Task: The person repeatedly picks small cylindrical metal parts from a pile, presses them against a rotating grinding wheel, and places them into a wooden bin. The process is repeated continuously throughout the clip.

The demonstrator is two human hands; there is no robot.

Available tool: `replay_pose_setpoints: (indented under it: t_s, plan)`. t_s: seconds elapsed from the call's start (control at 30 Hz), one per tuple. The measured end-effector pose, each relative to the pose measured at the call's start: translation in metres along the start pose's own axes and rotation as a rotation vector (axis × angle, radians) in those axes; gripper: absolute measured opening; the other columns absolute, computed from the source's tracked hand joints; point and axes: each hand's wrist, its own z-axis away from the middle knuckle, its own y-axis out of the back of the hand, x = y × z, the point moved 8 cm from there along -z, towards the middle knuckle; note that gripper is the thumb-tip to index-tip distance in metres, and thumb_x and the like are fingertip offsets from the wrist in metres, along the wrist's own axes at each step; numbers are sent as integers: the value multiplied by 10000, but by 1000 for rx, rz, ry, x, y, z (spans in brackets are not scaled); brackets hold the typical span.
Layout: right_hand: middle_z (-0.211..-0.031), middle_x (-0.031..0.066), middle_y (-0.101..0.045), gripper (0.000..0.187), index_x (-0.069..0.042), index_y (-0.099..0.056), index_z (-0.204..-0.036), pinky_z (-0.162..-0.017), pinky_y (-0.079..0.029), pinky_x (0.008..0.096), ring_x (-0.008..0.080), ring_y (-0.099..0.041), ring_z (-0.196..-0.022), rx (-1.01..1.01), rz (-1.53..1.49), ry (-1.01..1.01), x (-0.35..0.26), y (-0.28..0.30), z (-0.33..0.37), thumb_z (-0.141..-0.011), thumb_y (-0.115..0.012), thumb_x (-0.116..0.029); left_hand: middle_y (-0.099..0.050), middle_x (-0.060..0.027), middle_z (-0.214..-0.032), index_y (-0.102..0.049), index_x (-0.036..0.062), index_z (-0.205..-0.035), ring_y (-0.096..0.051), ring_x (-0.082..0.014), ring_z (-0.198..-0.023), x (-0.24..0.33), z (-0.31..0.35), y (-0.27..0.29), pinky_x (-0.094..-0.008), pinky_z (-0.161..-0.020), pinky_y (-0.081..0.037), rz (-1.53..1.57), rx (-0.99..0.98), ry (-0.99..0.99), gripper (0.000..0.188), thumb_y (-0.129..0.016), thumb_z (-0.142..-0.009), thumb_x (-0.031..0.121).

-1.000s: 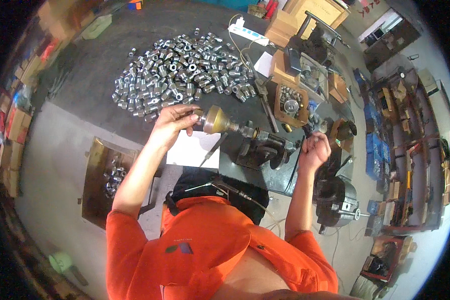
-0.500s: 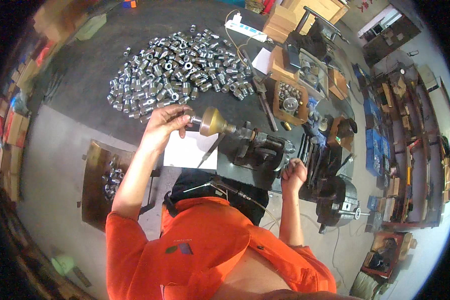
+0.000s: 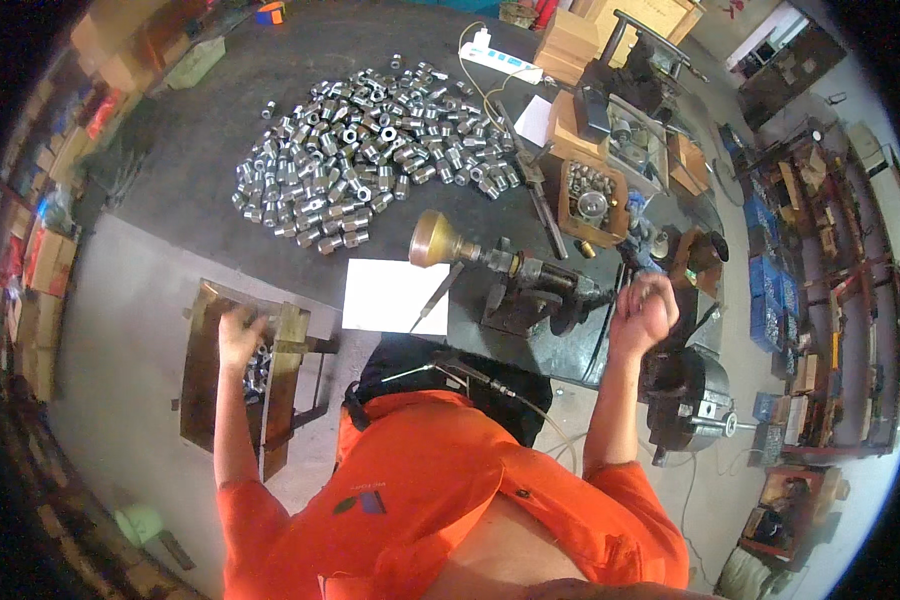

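1. Hovering at the wooden box [image 3: 200, 400], the left hand [image 3: 238, 335] had its fingers partly curled; whether they held anything, I could not tell.
2. Metal fittings [image 3: 256, 372] lay in that box near the hand, and a broad pile of similar pieces [image 3: 370, 150] covered part of the dark table [image 3: 170, 150].
3. The right hand [image 3: 645, 315] was curled into a loose fist near the right end of the bench device [image 3: 525, 300]; what it gripped, if anything, was unclear.
4. An amber cup [image 3: 432, 240] sat at the device's left end, apart from both hands, near white paper [image 3: 370, 300].
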Motion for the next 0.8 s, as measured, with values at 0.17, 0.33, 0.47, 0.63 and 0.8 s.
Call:
replay_pose_setpoints:
  t_s: [0.17,0.33,0.47,0.63,0.8]
  plan:
    - [-533,19,-377,207,26,-500,-699,-328,-229,197,61,-258,-379,22,-38,-114,-5,16,48,-647,-300,28,-603,-192,-819,-603,-1,-864,-582,-331,-779,-105,36,19,-381,-685,-463,-684,2,134,343,-675,-586,186]
    - [-521,3,-355,152,36,-518,-723,-338,-211,213,67,-250,-388,133,37,-337,43,52,74,-674,-403,-52,-594,-192,-823,-589,29,-877,-565,-348,-797,-57,17,15,-416,-696,-448,-826,19,-3,285,-640,-637,176]
    - [-520,-17,-361,130,-6,-543,-735,-362,-223,206,73,-277,-401,216,105,-433,87,75,68,-699,-438,-74,-594,-197,-814,-593,6,-922,-587,-319,-790,107,-35,-19,-353,-676,-455,-358,4,-243,255,-608,-710,146]
    - [-559,-24,-418,135,-6,-554,-753,-385,-231,202,58,-329,-435,240,186,-375,102,71,40,-712,-441,-68,-604,-168,-781,-589,13,-939,-608,-231,-743,220,-79,-146,-306,-651,-464,-5,-320,-516,248,-538,-701,60]
    - [-638,-7,-465,196,-8,-566,-812,-526,-316,206,82,-404,-565,193,233,-391,110,77,36,-693,-422,-67,-600,-170,-783,-533,74,-1079,-594,-281,-759,286,-102,-257,-355,-689,-465,-359,-422,-758,430,-526,-651,49]
